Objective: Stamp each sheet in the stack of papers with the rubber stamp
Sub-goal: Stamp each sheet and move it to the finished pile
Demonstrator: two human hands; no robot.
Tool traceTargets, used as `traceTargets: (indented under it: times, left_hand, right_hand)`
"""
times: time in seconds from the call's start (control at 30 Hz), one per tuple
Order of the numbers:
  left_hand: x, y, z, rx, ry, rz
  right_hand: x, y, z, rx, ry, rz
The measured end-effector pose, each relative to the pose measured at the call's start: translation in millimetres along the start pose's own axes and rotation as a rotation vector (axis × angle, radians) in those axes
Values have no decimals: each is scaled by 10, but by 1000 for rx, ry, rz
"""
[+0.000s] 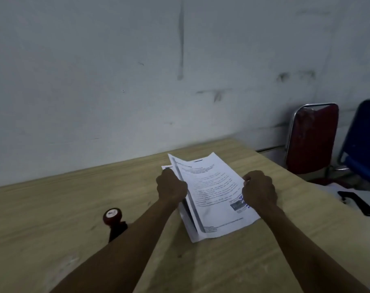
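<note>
Both hands curled on paper stack (pixel 211 193) mid-desk (pixel 53 208): left hand (pixel 171 186) gripping stack's left edge, right hand (pixel 259 190) pinching right edge. Rubber stamp (pixel 114 222) upright, left of stack, apart.

A scuffed grey wall (pixel 95 70) backs the wooden worktop (pixel 53 208); a red chair (pixel 313 140) and blue chair (pixel 363 149) stand right, in dim light.

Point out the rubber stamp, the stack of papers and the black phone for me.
rubber stamp (pixel 112 215), head view, on its round dark-red knob top.
stack of papers (pixel 213 187), head view, on the printed top sheet.
black phone (pixel 358 203), head view, on its dark face.
</note>
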State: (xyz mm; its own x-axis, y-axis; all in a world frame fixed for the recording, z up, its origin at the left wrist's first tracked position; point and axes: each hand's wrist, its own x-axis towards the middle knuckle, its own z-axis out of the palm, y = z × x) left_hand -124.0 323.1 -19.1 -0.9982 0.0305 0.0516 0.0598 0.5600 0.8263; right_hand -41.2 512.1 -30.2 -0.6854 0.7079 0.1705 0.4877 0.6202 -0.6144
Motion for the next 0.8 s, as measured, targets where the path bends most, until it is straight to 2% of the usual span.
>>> traceTargets:
  times: [0.13,0.4,0.57,0.8]
  left_hand:
    - [87,-56,130,87,5,-2]
    - [104,-74,219,288,-86,-40]
    - [159,73,197,51,-96,-175]
    - [185,193,79,-361,-206,-420]
  right_hand:
    - [170,86,90,-32,-37,-24]
    - [234,153,195,-165,-146,-57]
    - [179,45,209,-149,-221,-18]
    - [82,24,220,-182,-247,19]
